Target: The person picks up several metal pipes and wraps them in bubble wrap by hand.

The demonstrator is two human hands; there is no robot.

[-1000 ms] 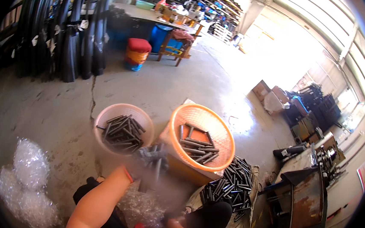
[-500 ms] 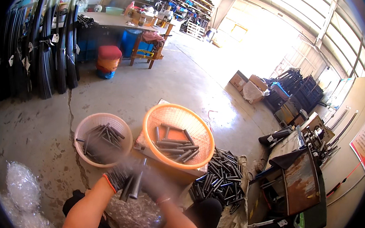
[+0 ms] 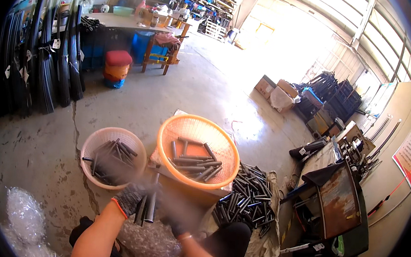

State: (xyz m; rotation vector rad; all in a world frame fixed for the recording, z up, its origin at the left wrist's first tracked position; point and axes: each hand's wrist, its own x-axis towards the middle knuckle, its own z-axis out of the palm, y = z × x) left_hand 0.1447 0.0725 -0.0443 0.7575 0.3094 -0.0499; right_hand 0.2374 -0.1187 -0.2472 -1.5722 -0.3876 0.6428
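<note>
My left hand [image 3: 131, 199], in a dark knit glove with an orange cuff, is closed around a few short black tubes [image 3: 150, 207] that stand nearly upright. Just to their right is my right hand [image 3: 175, 223], also gloved. Motion blurs its fingers, so whether it grips anything is unclear. Beyond the left hand, a pale pink plastic basket [image 3: 89, 138] contains several dark tubes [image 3: 119, 154]. An orange basket [image 3: 235, 155], tilted on a box-like support, holds more short tubes [image 3: 195, 165]. Crumpled clear plastic [image 3: 150, 242] lies below my hands.
To the right, a heap of short black tubes [image 3: 248, 194] rests on a beige woven sack [image 3: 268, 220]. Clear plastic wrap [image 3: 25, 213] lies at lower left. A red-topped stool [image 3: 118, 59], a workbench [image 3: 127, 22] and long black strips [image 3: 46, 67] stand farther back; a cluttered rack [image 3: 339, 202] is at right.
The right hand has dropped slightly and shifted left, below the tubes' upper ends. My left hand keeps its grip on the tubes. The whole view has shifted a little.
</note>
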